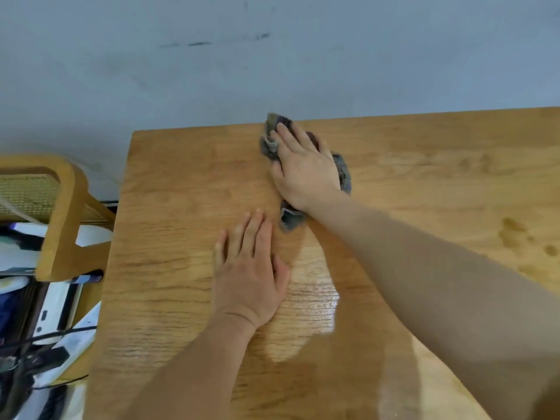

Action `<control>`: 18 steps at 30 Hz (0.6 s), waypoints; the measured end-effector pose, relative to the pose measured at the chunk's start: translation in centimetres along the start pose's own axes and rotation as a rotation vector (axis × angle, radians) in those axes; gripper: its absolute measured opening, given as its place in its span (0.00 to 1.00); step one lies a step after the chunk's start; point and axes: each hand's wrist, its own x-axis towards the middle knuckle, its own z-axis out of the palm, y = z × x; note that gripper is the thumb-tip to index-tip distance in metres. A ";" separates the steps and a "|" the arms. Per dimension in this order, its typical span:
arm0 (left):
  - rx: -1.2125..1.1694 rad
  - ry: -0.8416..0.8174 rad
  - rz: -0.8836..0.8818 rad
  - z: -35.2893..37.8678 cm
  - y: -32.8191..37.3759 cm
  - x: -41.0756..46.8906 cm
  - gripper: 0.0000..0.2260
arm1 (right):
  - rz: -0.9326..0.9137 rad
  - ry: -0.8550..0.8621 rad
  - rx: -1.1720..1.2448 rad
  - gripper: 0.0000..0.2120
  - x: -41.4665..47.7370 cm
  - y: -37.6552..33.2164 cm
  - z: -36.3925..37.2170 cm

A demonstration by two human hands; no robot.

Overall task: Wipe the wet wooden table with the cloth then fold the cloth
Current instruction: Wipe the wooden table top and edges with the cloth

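- I judge I am in the wiping step; the folding has not begun.
- My right hand [306, 168] lies flat on the cloth [344, 175], fingers straight and pressing down, not curled round it.
- The cloth is a crumpled grey bunch under that palm, at the far edge of the table [169, 207], about midway along it. Bits of it stick out past my fingertips, on the right of my hand and by my wrist.
- My left hand [251, 268] rests open on the bare wood, fingers straight and together. It is nearer to me, just beside the near end of the cloth but not touching it. I take it to be bracing me.
- There is a wet sheen [315, 298] on the wood just right of my left hand, and darker damp blotches [515, 234] well off to the right.
- Next, as I judge it, I should drag the cloth with flat pressure toward the near side and then right, over the sheen and the blotches.
- The cloth is bunched, so spreading it first would cover more wood per pass.
- Folding will need both hands to pinch corners, so it waits until the wood looks dry.
- A chair [60, 213] stands off the table's left end, clear of the work.
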 end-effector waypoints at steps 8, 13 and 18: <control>0.021 -0.006 0.005 0.3 -0.2 0.0 0.25 | -0.304 -0.038 0.077 0.23 0.1 -1.9 0.2; -0.022 -0.012 0.009 0.3 -0.3 -0.1 0.26 | 0.337 0.177 -0.010 0.27 -2.9 10.3 -1.9; -0.019 -0.007 0.013 0.2 -0.3 -0.2 0.26 | 0.256 0.149 0.038 0.29 -7.1 2.2 0.2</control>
